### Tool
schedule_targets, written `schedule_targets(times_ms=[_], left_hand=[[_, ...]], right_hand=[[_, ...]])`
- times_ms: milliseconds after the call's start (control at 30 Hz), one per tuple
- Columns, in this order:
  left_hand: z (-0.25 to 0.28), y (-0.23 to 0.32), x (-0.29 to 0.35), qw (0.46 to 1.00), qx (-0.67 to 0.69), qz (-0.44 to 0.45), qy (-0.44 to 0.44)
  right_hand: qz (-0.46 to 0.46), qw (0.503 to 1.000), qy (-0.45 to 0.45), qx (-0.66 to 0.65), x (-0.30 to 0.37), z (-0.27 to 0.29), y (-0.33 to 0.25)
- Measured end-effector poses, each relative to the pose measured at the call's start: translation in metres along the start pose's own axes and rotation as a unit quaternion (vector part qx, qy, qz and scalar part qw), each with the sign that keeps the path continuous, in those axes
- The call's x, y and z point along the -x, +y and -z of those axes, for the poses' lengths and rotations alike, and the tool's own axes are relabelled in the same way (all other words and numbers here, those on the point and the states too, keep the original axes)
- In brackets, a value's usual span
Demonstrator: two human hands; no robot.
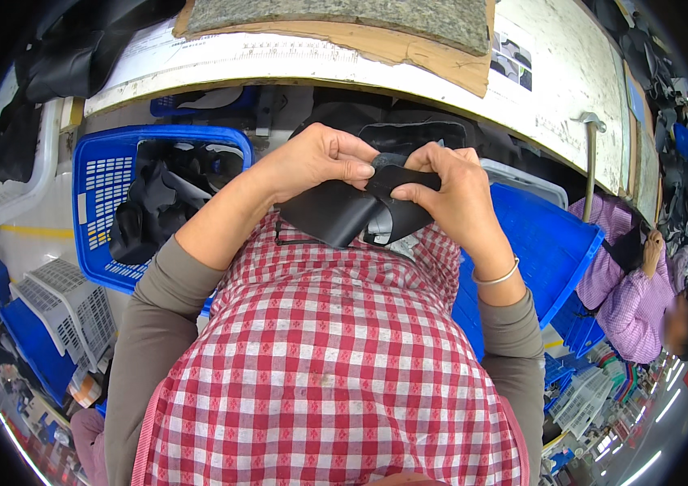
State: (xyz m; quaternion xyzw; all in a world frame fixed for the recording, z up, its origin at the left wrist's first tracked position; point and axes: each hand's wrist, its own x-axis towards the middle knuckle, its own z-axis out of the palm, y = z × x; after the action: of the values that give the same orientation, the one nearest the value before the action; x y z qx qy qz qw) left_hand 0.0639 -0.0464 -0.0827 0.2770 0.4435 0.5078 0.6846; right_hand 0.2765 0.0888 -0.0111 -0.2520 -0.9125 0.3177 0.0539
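Seen from the head camera looking down, a person in a red and white checked apron (336, 356) is sitting below the near edge of a white worktop (555, 89). Both hands are raised in front of the chest, working one black leather piece (340, 212). The left hand (311, 162) is pinching its upper edge between thumb and fingers, while the right hand (449, 190) is gripping a folded strip of it, seemingly to keep it taut. A silver bangle (496, 278) is circling the right wrist. A blue basket (109, 202) of dark pieces is standing to the left, within easy reach. A hammer (591, 154) is hanging off the worktop's right edge. Another person in a pink checked shirt (628, 300) is working at far right.
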Motion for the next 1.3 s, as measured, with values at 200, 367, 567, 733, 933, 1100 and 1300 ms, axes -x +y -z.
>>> schedule_targets(times_ms=[200, 367, 567, 733, 933, 1100, 1300], left_hand=[[-0.011, 0.002, 0.003, 0.996, -0.061, 0.001, 0.063], [-0.018, 0.006, 0.005, 0.994, -0.079, -0.004, 0.081], [-0.019, 0.007, 0.006, 0.99, -0.111, -0.007, 0.091], [-0.019, 0.006, 0.006, 0.986, -0.139, -0.011, 0.091], [-0.02, 0.01, 0.013, 0.985, -0.151, -0.035, 0.073], [-0.034, 0.0, 0.015, 0.991, -0.086, -0.037, 0.096], [-0.035, -0.013, 0.015, 0.981, -0.095, -0.056, 0.159]], right_hand=[[0.021, 1.0, 0.002, -0.001, -0.003, -0.002, -0.001], [0.029, 1.0, -0.005, 0.01, -0.006, -0.002, -0.001], [0.039, 0.998, -0.019, 0.038, -0.01, -0.001, -0.001], [0.037, 0.998, -0.029, 0.033, -0.011, -0.001, -0.001], [0.025, 0.999, -0.042, 0.02, -0.012, 0.003, 0.0], [0.026, 0.997, -0.047, 0.05, -0.012, -0.002, -0.004], [-0.004, 0.998, 0.056, 0.012, -0.005, 0.002, 0.001]])
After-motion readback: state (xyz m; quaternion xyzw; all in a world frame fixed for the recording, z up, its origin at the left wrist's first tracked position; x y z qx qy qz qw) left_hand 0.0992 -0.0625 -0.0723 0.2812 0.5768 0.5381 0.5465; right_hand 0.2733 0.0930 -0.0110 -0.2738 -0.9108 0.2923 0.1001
